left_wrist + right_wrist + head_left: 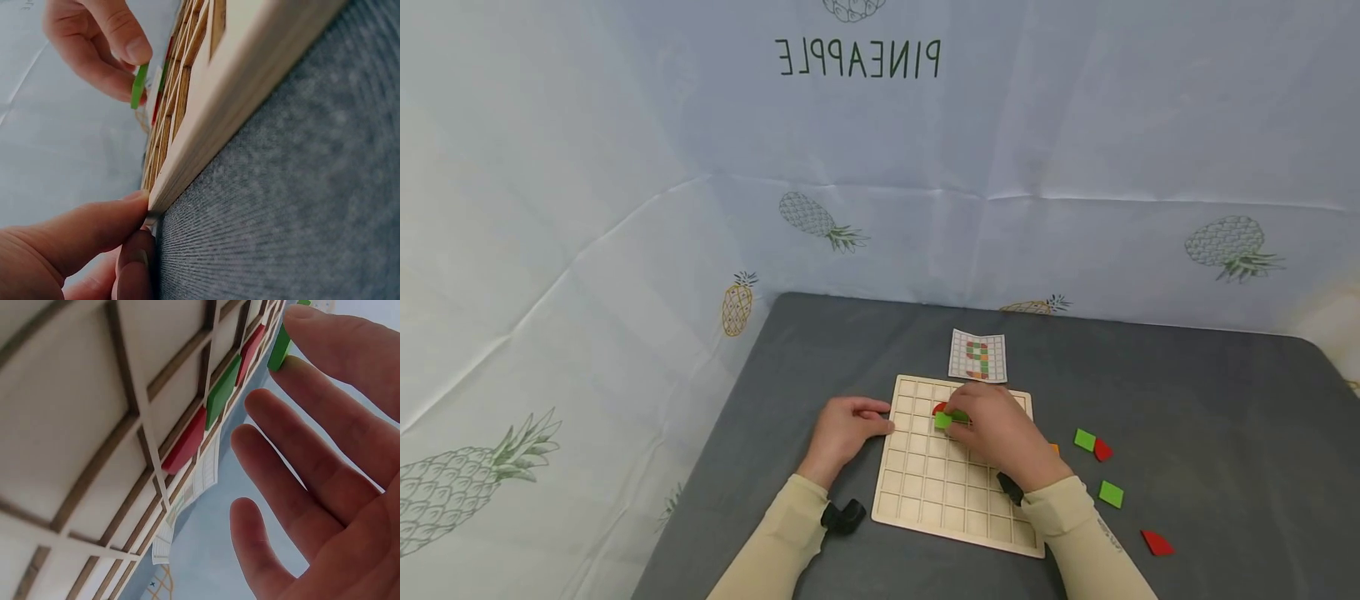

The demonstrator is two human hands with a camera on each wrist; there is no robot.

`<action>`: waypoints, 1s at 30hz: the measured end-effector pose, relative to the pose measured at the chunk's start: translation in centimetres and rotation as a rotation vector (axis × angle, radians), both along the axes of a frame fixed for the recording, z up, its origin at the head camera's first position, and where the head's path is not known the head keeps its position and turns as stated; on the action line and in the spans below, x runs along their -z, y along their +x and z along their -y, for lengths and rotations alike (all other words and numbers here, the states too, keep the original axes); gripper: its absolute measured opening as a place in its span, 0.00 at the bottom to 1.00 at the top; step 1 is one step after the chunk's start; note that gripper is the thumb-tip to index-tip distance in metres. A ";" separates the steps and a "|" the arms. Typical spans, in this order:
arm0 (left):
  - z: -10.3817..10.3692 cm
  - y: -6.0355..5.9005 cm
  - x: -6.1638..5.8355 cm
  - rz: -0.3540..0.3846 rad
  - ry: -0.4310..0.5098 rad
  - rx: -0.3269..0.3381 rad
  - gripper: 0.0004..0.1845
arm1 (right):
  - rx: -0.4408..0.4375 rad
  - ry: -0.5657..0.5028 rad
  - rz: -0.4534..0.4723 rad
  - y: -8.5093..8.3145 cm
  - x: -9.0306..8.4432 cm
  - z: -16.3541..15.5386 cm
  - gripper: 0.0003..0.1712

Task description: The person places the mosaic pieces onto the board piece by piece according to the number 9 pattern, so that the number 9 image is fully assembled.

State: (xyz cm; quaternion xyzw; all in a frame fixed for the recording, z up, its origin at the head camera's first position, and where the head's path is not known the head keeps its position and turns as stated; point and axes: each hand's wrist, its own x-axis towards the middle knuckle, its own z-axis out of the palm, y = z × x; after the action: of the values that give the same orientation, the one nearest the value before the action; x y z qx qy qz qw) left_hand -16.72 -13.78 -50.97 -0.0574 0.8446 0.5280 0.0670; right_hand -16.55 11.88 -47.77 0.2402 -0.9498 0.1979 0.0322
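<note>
A square wooden grid board (917,483) lies on the dark table. Thumb and index finger of my right hand (1000,429) pinch a green square tile (280,350) just above the board's far part; the other fingers spread out loosely. Below it, a red quarter-round tile (187,442), a green tile (223,392) and another red tile (251,353) sit in a row in the grid. My left hand (842,433) is at the board's left side, thumb (119,215) and fingertips touching its edge.
A pattern card (977,357) with a coloured figure lies behind the board. To the right are green tiles (1111,494) and red quarter-round tiles (1157,543). An orange tile (1056,449) peeks out beside my right wrist. Pineapple-print cloth (925,242) hangs behind the table.
</note>
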 end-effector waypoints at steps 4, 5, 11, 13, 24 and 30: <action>0.1 0.0 -0.1 0.004 -0.005 -0.004 0.14 | -0.017 0.000 -0.020 0.0 0.2 0.3 0.08; 0.1 0.0 -0.1 0.003 -0.007 -0.004 0.14 | -0.021 -0.003 -0.028 -0.1 0.3 0.3 0.08; 0.1 0.0 -0.1 -0.006 -0.020 -0.002 0.14 | -0.034 -0.005 -0.065 -0.1 0.6 0.4 0.07; 0.0 -0.1 -0.1 -0.005 -0.020 -0.002 0.14 | -0.032 -0.005 -0.060 -0.1 0.7 0.4 0.07; -0.1 -0.2 0.1 -0.006 -0.009 -0.002 0.14 | -0.039 0.025 -0.072 0.1 0.8 0.5 0.08; -0.1 -0.2 0.1 -0.003 -0.012 -0.008 0.14 | -0.028 0.042 -0.055 0.0 0.8 0.6 0.08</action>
State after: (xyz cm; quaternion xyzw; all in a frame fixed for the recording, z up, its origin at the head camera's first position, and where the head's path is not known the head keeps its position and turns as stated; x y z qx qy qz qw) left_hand -16.89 -13.63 -51.09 -0.0603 0.8475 0.5235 0.0634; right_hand -16.54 11.28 -48.59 0.2593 -0.9491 0.1716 0.0505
